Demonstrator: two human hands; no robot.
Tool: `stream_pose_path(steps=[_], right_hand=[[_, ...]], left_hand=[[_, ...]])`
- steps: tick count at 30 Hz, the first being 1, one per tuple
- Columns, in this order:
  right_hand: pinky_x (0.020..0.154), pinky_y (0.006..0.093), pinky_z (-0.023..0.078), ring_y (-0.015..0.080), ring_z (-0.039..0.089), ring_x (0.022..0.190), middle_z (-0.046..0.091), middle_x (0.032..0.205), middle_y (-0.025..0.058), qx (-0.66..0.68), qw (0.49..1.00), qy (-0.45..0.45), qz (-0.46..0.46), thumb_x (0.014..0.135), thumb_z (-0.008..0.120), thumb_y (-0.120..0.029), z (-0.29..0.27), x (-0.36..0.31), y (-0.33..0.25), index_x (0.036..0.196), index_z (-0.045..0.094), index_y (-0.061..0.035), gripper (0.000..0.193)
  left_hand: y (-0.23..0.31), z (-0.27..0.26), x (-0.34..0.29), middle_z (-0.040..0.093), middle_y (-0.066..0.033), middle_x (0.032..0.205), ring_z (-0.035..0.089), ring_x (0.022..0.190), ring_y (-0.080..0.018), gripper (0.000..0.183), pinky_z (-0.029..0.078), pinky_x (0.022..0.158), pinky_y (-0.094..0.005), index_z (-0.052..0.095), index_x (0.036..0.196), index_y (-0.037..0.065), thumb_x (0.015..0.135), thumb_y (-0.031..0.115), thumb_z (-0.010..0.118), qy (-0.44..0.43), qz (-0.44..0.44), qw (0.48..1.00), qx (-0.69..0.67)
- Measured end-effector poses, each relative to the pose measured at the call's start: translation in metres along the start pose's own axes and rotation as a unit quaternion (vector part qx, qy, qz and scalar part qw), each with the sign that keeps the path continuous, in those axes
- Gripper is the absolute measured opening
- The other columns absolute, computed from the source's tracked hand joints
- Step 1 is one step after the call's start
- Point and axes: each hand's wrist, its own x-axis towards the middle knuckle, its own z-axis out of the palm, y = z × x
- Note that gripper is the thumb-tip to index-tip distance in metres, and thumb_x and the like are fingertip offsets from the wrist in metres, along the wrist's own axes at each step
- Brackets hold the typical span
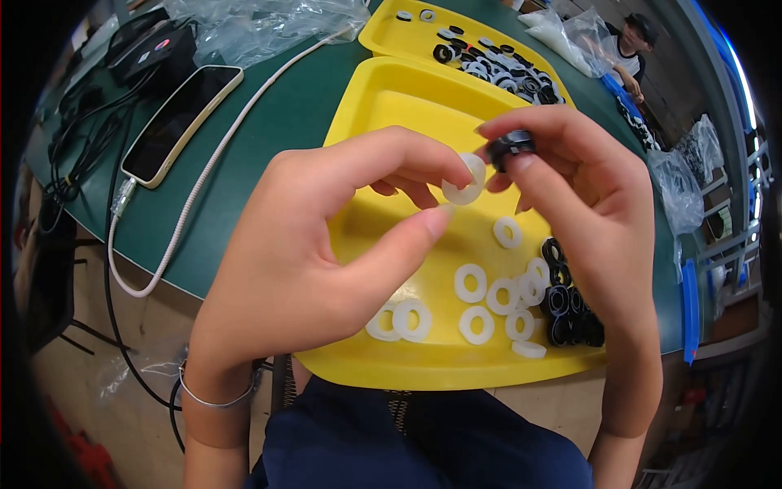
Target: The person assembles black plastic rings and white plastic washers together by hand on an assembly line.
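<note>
My left hand (326,236) pinches a translucent white ring washer (466,181) between thumb and forefinger. Close to its right, my right hand (582,179) grips a small black ring (511,148) with thumb and fingers. The two rings are held near each other above a yellow tray (391,85); whether they touch is hard to tell. Below my hands, several loose white washers (471,283) lie in the tray. A cluster of black rings (560,301) sits at the tray's right side, partly covered by my right wrist.
Behind stands a second yellow tray (383,28) with mixed black and white rings (497,65). On the green table (269,114), a phone (183,122) is plugged into a white cable (208,167). Plastic bags (261,28) lie at the back. Another person (631,49) sits at the far right.
</note>
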Motion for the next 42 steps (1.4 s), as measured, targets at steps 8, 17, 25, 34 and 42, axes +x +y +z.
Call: stream_pose_path(steps=[8, 17, 25, 34, 42], right_hand=[[0.061, 0.0229, 0.047, 0.0138, 0.059, 0.066, 0.061, 0.083, 0.0082, -0.335, 0.899, 0.119, -0.256, 0.076, 0.063, 0.008, 0.019, -0.009, 0.007, 0.095, 0.056, 0.0018, 0.022], [0.07, 0.0273, 0.049, 0.0219, 0.061, 0.081, 0.061, 0.095, 0.0143, -0.24, 0.931, 0.072, -0.265, 0.076, 0.06, 0.012, 0.015, -0.012, 0.004, 0.101, 0.058, 0.0032, 0.027], [0.069, 0.0241, 0.048, 0.014, 0.058, 0.078, 0.058, 0.091, 0.0103, -0.184, 0.952, 0.071, -0.233, 0.079, 0.062, 0.009, 0.024, -0.014, 0.008, 0.106, 0.052, 0.0028, 0.029], [0.073, 0.0244, 0.048, 0.0127, 0.06, 0.082, 0.057, 0.092, 0.0078, -0.094, 0.984, 0.052, -0.143, 0.079, 0.062, 0.008, 0.02, -0.016, 0.004, 0.11, 0.047, 0.0018, 0.034], [0.07, 0.025, 0.048, 0.015, 0.059, 0.077, 0.058, 0.089, 0.0091, -0.197, 0.951, 0.057, -0.23, 0.074, 0.065, 0.01, 0.019, -0.015, 0.005, 0.102, 0.052, 0.0011, 0.032]], left_hand=[[-0.003, 0.0, 0.0, 0.061, -0.0088, 0.094, 0.06, 0.09, -0.014, 0.03, 0.045, 0.082, -0.0245, 0.05, 0.104, -0.002, 0.078, -0.008, 0.063, 0.034, 0.013, 0.997, -0.068], [0.001, 0.003, -0.001, 0.06, -0.0075, 0.095, 0.061, 0.09, -0.0135, 0.026, 0.047, 0.083, -0.0244, 0.051, 0.104, -0.003, 0.08, -0.007, 0.062, 0.074, 0.001, 0.994, -0.086], [0.0, 0.002, -0.003, 0.062, -0.0105, 0.099, 0.062, 0.092, -0.0141, 0.023, 0.048, 0.083, -0.0245, 0.054, 0.104, -0.005, 0.082, -0.008, 0.059, 0.115, 0.01, 0.986, -0.12], [0.001, 0.0, -0.003, 0.063, -0.0123, 0.101, 0.063, 0.093, -0.0173, 0.03, 0.05, 0.084, -0.0275, 0.057, 0.108, -0.007, 0.078, -0.008, 0.063, 0.06, 0.069, 0.996, -0.017], [-0.001, 0.002, -0.004, 0.06, -0.0149, 0.099, 0.062, 0.096, -0.0208, 0.026, 0.05, 0.089, -0.033, 0.055, 0.096, -0.006, 0.073, -0.013, 0.065, 0.051, 0.063, 0.993, -0.085]])
